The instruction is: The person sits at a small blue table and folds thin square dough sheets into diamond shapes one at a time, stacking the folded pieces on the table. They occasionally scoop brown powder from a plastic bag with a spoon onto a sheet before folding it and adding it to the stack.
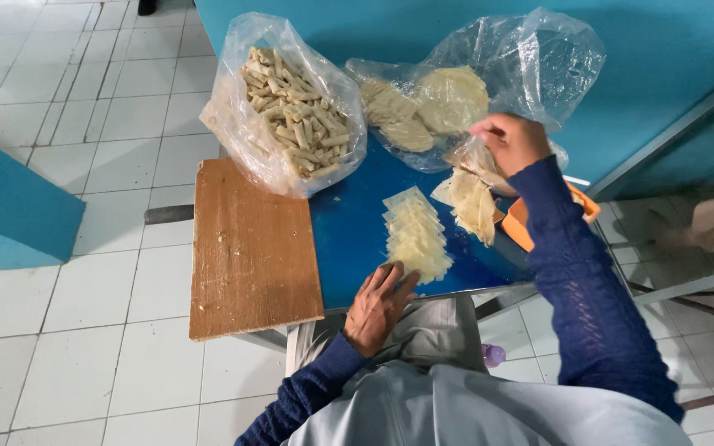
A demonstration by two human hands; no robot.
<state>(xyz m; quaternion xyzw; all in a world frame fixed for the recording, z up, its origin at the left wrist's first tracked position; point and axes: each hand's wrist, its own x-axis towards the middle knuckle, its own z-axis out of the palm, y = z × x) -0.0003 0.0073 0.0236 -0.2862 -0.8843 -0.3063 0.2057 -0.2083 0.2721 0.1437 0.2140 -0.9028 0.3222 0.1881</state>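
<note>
**A:** Where's the stack relative to your hands?

**B:** Stack (414, 235) of pale square sheets lies fanned on the blue table (349, 235), running away from you. Your left hand (378, 306) sits at its near end, at the table's front edge. Fingers spread and flat, tips touching the nearest sheet. Open, gripping nothing.

**A:** Right hand?

**B:** Your right hand (510, 142) is up and to the right of the stack, well apart from it. Fingers curled and pinched on a bunch of the same pale sheets (471, 205), which hang down from the grip to the table. That bunch sits just beside the stack's far right side; can't tell whether they touch.

**A:** What's behind that hand?

**B:** Clear bag (489, 78), open, round pale wrappers stacked inside. Your right hand is at its mouth, touching the plastic. An orange tray (518, 227) pokes out under your right forearm at the table's right edge.

**A:** Left side?

**B:** Second clear bag (278, 99) at the far left of the table, full of rolled pale sticks. It overlaps the far end of a wooden board (249, 248). Board lies flat just left of the stack, its surface bare but for a few crumbs. Your left hand is near the board's right edge, not on it.

**A:** Beyond the table?

**B:** White tiled floor (84, 272) to the left and below. Blue wall (663, 49) behind the bags. You're wearing dark blue knit sleeves; lap is under the front edge.
</note>
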